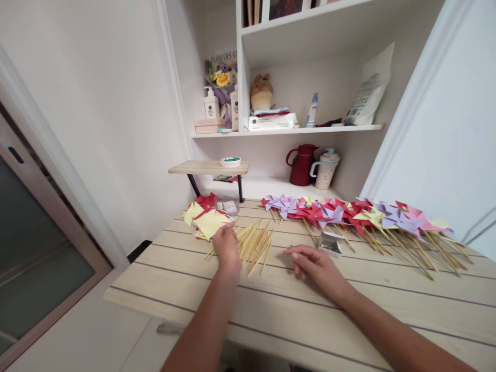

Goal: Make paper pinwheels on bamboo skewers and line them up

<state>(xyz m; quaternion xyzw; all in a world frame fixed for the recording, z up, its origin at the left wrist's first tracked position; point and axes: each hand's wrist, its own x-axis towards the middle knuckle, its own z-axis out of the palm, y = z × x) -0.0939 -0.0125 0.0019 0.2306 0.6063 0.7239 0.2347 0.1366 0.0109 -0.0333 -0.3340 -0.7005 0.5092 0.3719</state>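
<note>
1. Head view, work surface: a pale plank table (186, 289) runs across the lower half, set against a white wall with shelving (289, 130) behind it.
2. Left hand (227, 247): back of the hand to the camera, reaching to the near edge of the yellow paper squares (209, 222). Fingers are curled away out of sight; whether they are pinching a sheet cannot be told.
3. The squares lie in a loose stack at the table's far left, with red sheets (205, 200) just behind them.
4. Sticks (256, 243): a loose pile of bamboo sticks lies flat on the table just to the right of the left hand, between the two hands.
5. Right hand (315, 266): palm down, fingers spread and pointing left, resting on the table. It is open and holds nothing.
6. A small shiny packet (329, 243) lies just beyond the right hand, not touched.
7. Finished pinwheels (360, 214), red, purple, yellow and pink, lie in a long row along the far right of the table, their sticks pointing toward the near edge.
8. Background: a red jug (302, 165) and a lidded mug (325, 169) stand under the shelf; a small wooden riser (207, 168) carries a round tin (230, 161).
</note>
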